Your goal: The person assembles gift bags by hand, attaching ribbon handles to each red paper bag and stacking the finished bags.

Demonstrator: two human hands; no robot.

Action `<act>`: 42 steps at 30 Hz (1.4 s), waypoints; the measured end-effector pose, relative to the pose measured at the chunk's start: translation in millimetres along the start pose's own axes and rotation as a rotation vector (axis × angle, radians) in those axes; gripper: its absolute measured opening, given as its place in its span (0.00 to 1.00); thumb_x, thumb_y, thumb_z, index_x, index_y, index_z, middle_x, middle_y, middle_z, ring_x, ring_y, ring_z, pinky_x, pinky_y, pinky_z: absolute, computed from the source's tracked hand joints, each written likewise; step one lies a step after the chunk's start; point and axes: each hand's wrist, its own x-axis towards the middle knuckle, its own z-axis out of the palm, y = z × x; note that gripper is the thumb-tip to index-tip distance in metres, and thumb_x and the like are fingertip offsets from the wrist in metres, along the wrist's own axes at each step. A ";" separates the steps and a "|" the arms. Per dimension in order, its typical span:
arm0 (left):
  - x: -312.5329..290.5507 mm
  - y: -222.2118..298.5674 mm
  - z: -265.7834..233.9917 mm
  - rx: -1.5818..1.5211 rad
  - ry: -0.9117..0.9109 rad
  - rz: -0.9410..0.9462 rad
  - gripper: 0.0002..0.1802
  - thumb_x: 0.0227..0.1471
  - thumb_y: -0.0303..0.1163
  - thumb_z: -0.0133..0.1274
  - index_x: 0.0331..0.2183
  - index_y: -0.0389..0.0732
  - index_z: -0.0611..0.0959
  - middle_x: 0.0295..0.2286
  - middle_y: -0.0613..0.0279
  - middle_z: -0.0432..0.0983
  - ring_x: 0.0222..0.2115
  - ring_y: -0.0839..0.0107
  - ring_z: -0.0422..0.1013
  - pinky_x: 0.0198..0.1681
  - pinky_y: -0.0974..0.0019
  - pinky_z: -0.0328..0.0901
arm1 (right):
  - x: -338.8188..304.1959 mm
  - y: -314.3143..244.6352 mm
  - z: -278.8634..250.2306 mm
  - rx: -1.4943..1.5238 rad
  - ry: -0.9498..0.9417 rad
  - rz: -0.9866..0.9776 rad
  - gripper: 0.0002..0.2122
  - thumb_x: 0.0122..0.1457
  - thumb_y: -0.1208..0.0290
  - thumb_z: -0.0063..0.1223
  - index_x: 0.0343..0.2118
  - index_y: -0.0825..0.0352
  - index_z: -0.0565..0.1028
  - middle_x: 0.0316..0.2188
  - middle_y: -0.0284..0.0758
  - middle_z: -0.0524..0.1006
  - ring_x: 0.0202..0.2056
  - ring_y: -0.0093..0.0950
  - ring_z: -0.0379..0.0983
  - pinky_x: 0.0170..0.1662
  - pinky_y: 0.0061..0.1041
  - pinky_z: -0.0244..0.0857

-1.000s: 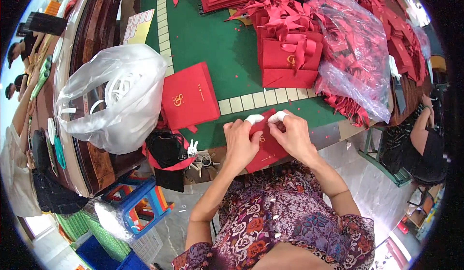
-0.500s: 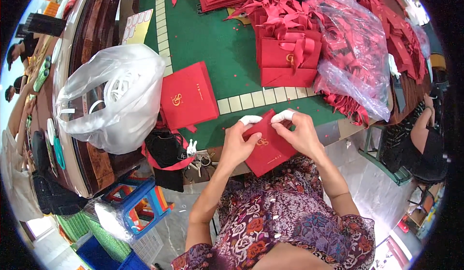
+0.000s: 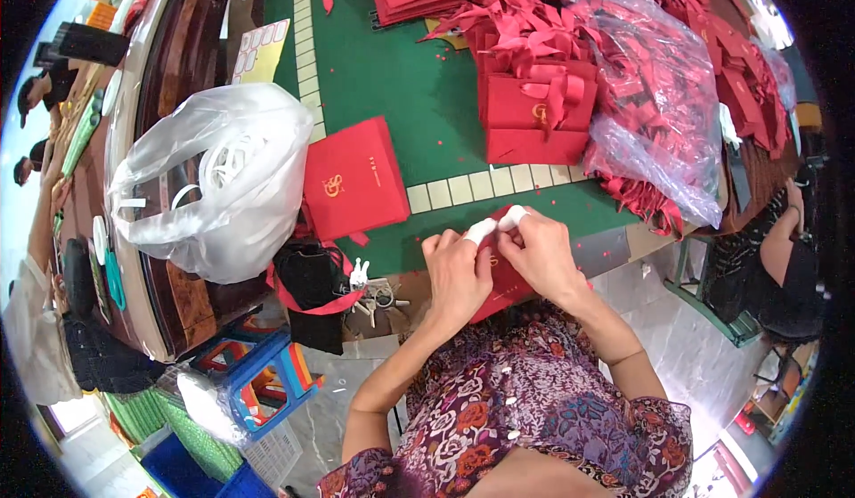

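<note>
Now the fingers (image 3: 514,218) have drawn closer together, apparently pinching the red bag (image 3: 506,286).

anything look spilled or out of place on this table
Small red specks are scattered across the green mat, looking like stray scraps beside the grouped red bags. Nothing looks plainly damaged, though the left hand and right hand partly cover the flat red piece they hold, so its condition can't be fully judged.
</note>
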 end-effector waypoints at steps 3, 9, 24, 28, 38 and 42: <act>0.2 -5.5 3.4 -0.030 0.003 -0.013 0.20 0.46 0.26 0.58 0.45 0.44 0.82 0.27 0.57 0.75 0.31 0.58 0.70 0.43 0.57 0.58 | -3.9 0.1 2.6 0.210 0.065 0.110 0.07 0.52 0.76 0.61 0.33 0.69 0.76 0.25 0.41 0.77 0.25 0.33 0.77 0.29 0.30 0.69; 3.0 -15.8 3.0 -0.128 -0.061 -0.020 0.11 0.52 0.29 0.57 0.40 0.39 0.83 0.24 0.55 0.76 0.26 0.57 0.71 0.34 0.57 0.62 | -9.9 5.8 -4.2 0.099 0.004 -0.069 0.08 0.51 0.77 0.64 0.32 0.69 0.76 0.27 0.39 0.77 0.27 0.33 0.76 0.33 0.29 0.70; -9.6 -1.1 5.2 0.027 0.098 0.239 0.11 0.44 0.39 0.66 0.30 0.47 0.85 0.24 0.65 0.77 0.27 0.65 0.68 0.41 0.59 0.56 | 19.8 38.3 -42.1 0.281 -0.387 -0.157 0.07 0.58 0.69 0.58 0.37 0.64 0.81 0.37 0.34 0.75 0.40 0.33 0.74 0.45 0.31 0.67; -9.8 1.0 0.8 0.129 0.128 0.459 0.07 0.43 0.35 0.65 0.29 0.47 0.85 0.24 0.70 0.78 0.27 0.70 0.68 0.40 0.61 0.56 | 27.9 42.3 -48.1 0.332 -0.612 -0.316 0.10 0.60 0.66 0.56 0.42 0.60 0.80 0.35 0.35 0.75 0.42 0.35 0.74 0.47 0.32 0.66; -0.1 0.7 -14.5 0.084 0.057 0.547 0.07 0.44 0.34 0.65 0.30 0.49 0.86 0.24 0.71 0.77 0.26 0.71 0.67 0.39 0.61 0.56 | 33.1 52.4 -36.8 0.599 -0.715 -0.157 0.06 0.59 0.71 0.58 0.35 0.68 0.79 0.32 0.31 0.76 0.38 0.24 0.74 0.46 0.25 0.67; 0.8 0.4 -16.1 0.043 0.008 0.495 0.08 0.45 0.34 0.65 0.32 0.48 0.85 0.24 0.70 0.76 0.26 0.69 0.67 0.40 0.61 0.56 | 34.5 59.3 -18.8 0.748 -0.472 0.051 0.09 0.60 0.67 0.57 0.33 0.69 0.77 0.32 0.32 0.77 0.37 0.20 0.72 0.44 0.25 0.66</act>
